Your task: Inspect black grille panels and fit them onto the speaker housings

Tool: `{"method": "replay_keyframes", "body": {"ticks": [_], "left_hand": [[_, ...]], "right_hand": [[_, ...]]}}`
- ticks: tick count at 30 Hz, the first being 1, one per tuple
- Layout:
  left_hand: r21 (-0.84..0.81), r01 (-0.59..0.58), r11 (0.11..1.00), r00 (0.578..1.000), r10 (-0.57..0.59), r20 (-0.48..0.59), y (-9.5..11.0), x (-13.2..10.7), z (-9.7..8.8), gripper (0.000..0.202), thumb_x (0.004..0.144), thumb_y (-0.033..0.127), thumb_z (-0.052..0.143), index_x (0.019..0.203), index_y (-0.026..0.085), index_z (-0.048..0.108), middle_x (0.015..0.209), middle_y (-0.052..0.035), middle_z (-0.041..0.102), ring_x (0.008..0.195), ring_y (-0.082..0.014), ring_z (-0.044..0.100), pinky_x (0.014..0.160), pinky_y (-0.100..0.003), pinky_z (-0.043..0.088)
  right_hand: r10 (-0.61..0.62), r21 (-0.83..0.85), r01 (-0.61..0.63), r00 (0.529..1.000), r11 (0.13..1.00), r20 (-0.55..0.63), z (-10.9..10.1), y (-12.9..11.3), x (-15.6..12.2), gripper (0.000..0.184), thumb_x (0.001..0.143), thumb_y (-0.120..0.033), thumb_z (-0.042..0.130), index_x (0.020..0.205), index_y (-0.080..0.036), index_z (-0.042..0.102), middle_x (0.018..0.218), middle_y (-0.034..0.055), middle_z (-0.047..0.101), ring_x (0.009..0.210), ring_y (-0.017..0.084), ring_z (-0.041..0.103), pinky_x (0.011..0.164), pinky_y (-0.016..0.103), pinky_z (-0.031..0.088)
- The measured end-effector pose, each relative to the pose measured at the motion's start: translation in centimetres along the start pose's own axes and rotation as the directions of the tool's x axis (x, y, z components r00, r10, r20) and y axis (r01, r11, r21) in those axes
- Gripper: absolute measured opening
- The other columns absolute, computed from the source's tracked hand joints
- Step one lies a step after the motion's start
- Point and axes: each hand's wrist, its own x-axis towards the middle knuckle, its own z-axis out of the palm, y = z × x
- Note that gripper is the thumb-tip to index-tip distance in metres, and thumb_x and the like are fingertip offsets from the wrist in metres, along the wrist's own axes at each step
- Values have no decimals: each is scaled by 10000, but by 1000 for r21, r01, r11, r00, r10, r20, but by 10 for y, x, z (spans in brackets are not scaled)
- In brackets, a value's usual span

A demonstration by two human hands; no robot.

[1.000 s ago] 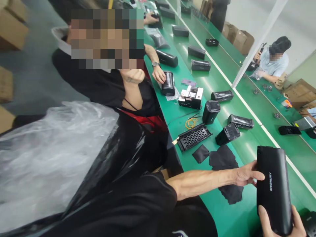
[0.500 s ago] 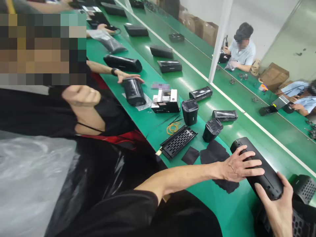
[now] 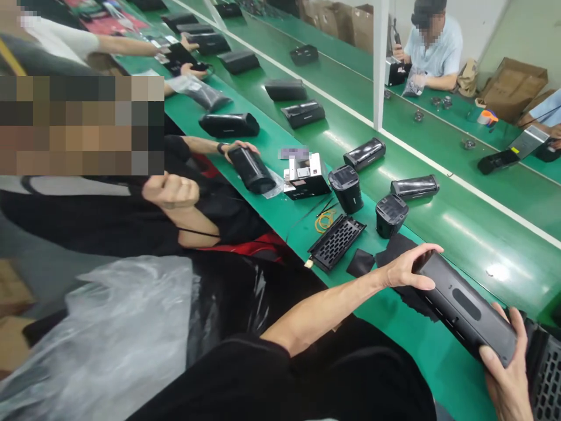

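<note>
I hold a long black speaker housing (image 3: 464, 307) between both hands, low over the green bench (image 3: 394, 351). My left hand (image 3: 405, 269) grips its far end with thumb and fingers around it. My right hand (image 3: 508, 374) clasps its near end at the lower right. The housing lies tilted, its slotted side turned up. Black cloth pieces (image 3: 394, 251) lie on the bench under my left hand.
A black grille panel (image 3: 336, 242), yellow rubber bands (image 3: 325, 220), two upright housings (image 3: 348, 188) and a white-topped box (image 3: 305, 175) sit beyond. A neighbour's hand holds a wrapped housing (image 3: 251, 169). Clear plastic bag (image 3: 109, 333) at left. More housings ride the conveyor (image 3: 460, 199).
The housing has turned over from lying under my flat left palm to slotted side up. My left hand shifted to grip its far end. My view swung a little to the right.
</note>
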Motion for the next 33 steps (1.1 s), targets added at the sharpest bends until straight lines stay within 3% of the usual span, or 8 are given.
{"method": "replay_keyframes", "body": {"ticks": [8,11,15,18,21,25,29,33], "left_hand": [[173,5,985,997,-17,69,11,-10,-2,977,641,515,929,1477,227,512,1380,-108,569,1219,-305,569,1047,-390,473],[145,176,974,984,-169,-56,-13,-4,2,936,634,553,914,1433,224,552,1329,-97,611,1200,-304,580,1045,-402,468],[0,592,806,804,-590,-74,-49,3,-1,699,735,680,787,1238,211,665,1270,-97,680,1235,-307,593,1060,-421,464],[-107,684,721,727,-685,31,-65,1,-7,624,713,644,816,1132,196,707,1238,-92,728,1227,-292,620,1054,-393,480],[-68,680,730,727,-683,-70,-71,-4,-8,655,696,582,850,1212,201,720,1306,-95,724,1279,-312,599,1069,-396,474],[-12,674,739,733,-670,-123,-72,-8,-6,756,715,597,835,1370,252,680,1455,-101,656,1396,-341,526,1144,-444,429],[-35,560,828,828,-558,44,-73,-9,-11,936,651,567,896,1491,273,603,1516,-105,605,1421,-336,514,1195,-473,387],[35,517,855,856,-517,-11,-76,0,-20,1017,607,552,925,1510,227,589,1496,-128,606,1390,-347,529,1214,-486,364]], "right_hand": [[-91,-209,75,994,975,-65,-10,16,-2,879,697,-591,880,1427,-233,547,1500,146,547,1324,395,521,1121,522,379],[156,9,-155,984,988,-87,-6,41,11,911,596,-602,919,1359,-239,579,1335,113,629,1144,333,603,962,444,485],[629,238,-628,773,741,82,0,81,14,872,608,-685,900,1317,-272,605,1228,92,678,965,301,658,804,461,562],[660,292,-663,741,690,123,3,102,-1,793,700,-698,848,1358,-334,597,1302,72,672,979,309,685,770,507,593],[649,316,-645,753,696,110,4,114,-14,774,677,-598,910,1338,-335,607,1261,53,675,929,280,687,719,468,608],[716,350,-703,689,619,117,5,124,-20,850,598,-592,956,1314,-301,601,1194,70,694,890,289,682,671,467,616],[633,290,-626,770,724,83,6,125,-26,803,690,-663,884,1359,-297,635,1342,93,678,1106,336,680,832,492,606],[568,246,-557,823,793,34,13,119,-23,787,571,-628,960,1196,-208,731,1218,114,738,1195,356,655,1023,480,523]]}}
